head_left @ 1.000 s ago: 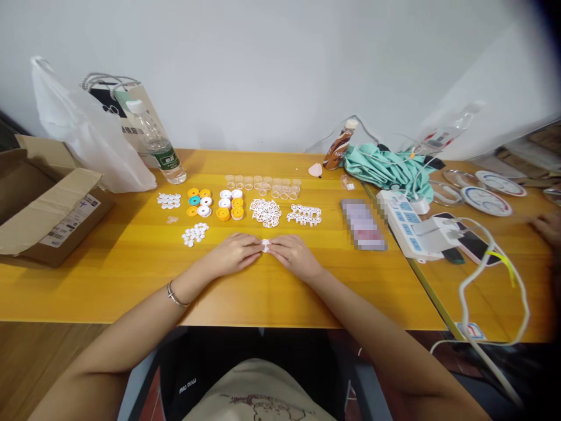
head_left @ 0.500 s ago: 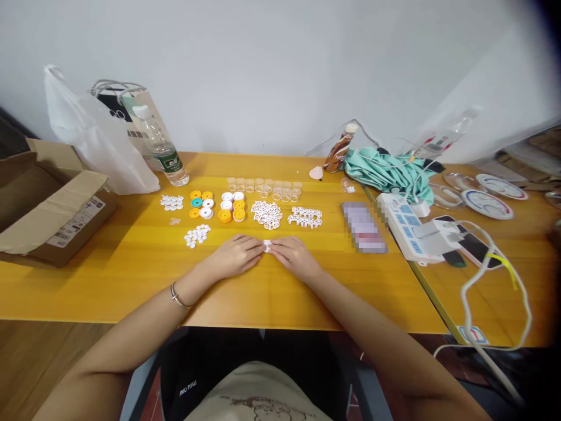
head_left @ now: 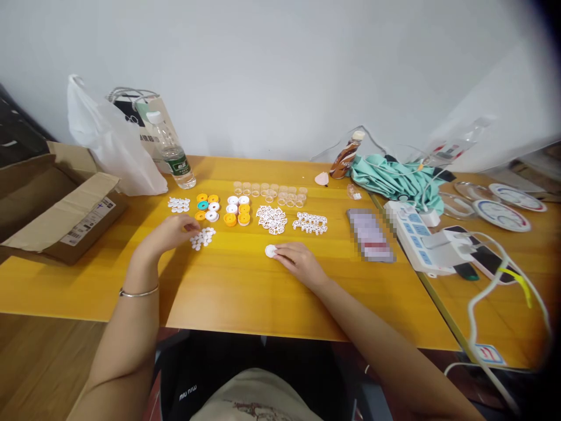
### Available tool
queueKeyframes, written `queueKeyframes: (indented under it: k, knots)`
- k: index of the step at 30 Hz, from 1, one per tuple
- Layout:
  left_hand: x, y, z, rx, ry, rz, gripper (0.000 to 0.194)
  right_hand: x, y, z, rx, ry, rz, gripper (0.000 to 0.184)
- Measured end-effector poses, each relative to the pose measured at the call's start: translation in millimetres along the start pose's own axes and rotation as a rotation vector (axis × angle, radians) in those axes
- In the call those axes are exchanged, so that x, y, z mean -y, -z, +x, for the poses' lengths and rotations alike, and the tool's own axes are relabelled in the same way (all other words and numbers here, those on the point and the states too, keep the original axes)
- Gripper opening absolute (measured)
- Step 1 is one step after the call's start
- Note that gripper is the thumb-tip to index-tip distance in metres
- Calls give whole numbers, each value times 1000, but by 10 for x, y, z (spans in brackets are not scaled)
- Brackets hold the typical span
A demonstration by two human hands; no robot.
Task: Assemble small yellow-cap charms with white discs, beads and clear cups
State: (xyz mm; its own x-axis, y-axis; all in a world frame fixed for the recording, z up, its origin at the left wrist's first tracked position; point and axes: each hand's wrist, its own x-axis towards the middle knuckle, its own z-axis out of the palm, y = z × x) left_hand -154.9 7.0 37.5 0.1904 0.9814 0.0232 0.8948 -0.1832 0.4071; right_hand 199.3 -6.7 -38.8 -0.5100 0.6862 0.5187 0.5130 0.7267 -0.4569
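White round piece (head_left: 270, 251): just left of my right fingertips, no long axis.
Right hand (head_left: 303, 264): fingers pinching its edge.
Small white discs (head_left: 203, 239): right of and nearer me than my left fingertips.
Left hand (head_left: 172, 232): curled, closer to them; grip, I can't tell.

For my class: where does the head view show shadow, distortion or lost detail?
Head view: soft shadow on the table beside the left forearm; bending toward the edges, right corners darkened; coarse squares masking the phone; little detail on the white disc.
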Motion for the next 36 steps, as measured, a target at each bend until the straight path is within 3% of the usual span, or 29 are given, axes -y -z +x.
queueKeyframes:
  k: [6, 14, 23, 26, 30, 36]
  knots:
    - [-40, -129, 53, 105, -39, 6, 23, 4, 5, -3, -8, -6, 11, 16]
    - [-91, -144, 70, 157, -18, 29, 24, 30, 21, -1, -24, -33, 28, 16]
    - [-203, -113, 28, 183, 12, -71, 20, 58, 30, 21, -13, -77, 94, 25]
    - [-358, -137, 20, 144, -63, -127, 18, 72, 23, 35, 13, -103, 103, 30]
    - [-708, -410, 48, 88, -276, -303, 16, 86, 17, 50, 40, -128, 112, 29]
    - [-1104, -940, 143, 11, -318, -499, 15, 86, 9, 59, 57, -124, 125, 29]
